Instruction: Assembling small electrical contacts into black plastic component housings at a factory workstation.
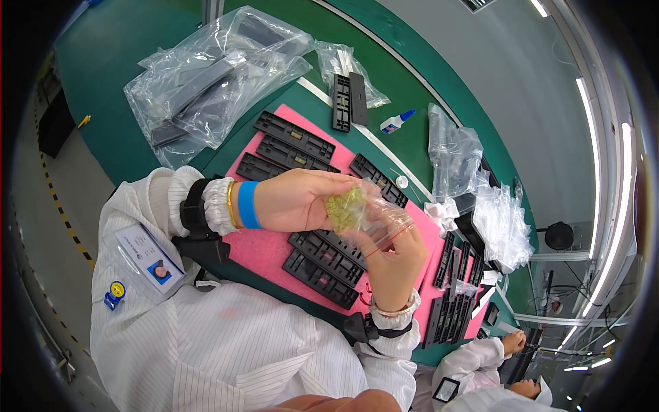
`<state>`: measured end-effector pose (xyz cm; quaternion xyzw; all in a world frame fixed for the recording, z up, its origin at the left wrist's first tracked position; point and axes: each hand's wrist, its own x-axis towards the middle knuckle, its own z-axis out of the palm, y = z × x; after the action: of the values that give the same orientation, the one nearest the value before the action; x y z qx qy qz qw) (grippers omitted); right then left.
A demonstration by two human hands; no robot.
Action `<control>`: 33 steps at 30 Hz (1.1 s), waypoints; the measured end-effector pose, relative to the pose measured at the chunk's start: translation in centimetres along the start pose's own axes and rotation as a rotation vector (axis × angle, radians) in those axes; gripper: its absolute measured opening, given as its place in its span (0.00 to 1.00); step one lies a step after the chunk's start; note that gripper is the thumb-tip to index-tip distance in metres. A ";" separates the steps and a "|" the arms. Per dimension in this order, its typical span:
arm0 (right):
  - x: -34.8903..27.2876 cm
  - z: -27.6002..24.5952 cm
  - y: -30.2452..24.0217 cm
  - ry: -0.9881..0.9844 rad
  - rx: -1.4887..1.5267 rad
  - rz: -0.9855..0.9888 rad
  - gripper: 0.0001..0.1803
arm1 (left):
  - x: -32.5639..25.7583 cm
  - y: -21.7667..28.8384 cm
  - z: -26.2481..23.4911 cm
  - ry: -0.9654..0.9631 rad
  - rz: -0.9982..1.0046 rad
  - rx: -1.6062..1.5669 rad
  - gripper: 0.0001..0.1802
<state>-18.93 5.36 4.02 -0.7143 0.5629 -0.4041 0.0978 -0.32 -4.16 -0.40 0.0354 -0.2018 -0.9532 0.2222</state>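
Note:
A small clear zip bag [347, 209] filled with tiny yellow-green pieces is held above the pink foam mat [255, 250]. My left hand [292, 198] pinches it at its full end. The fingers of my right hand [397, 264] are closed on its loose upper part, near a red seal line. Beneath and around my hands lie long black plastic parts [295, 135], several of them with a small yellowish piece in the middle. More black parts [322, 268] lie just below the bag, partly hidden by my hands.
A large clear bag with dark parts [220, 75] lies at the far left. Beyond the mat are a glue bottle [398, 121] with a blue cap and a small white round cap [402, 182]. Clear plastic bags [504, 223] are heaped at right. Another person's hand [513, 342] shows at lower right.

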 end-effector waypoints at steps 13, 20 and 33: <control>-0.1 2.6 -1.1 -0.109 -0.152 -0.042 0.22 | 0.5 0.3 -1.3 0.141 -0.027 -0.080 0.27; 0.1 2.8 -1.2 -0.205 -0.150 0.028 0.17 | 0.6 0.5 -1.5 0.192 -0.117 -0.004 0.28; 2.1 1.1 0.0 -0.199 -0.107 0.030 0.11 | 1.0 1.1 -1.7 0.106 -0.126 0.172 0.25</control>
<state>-18.06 3.12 4.27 -0.7468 0.5816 -0.2989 0.1210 -0.47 -6.17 -1.49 0.1172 -0.2682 -0.9413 0.1683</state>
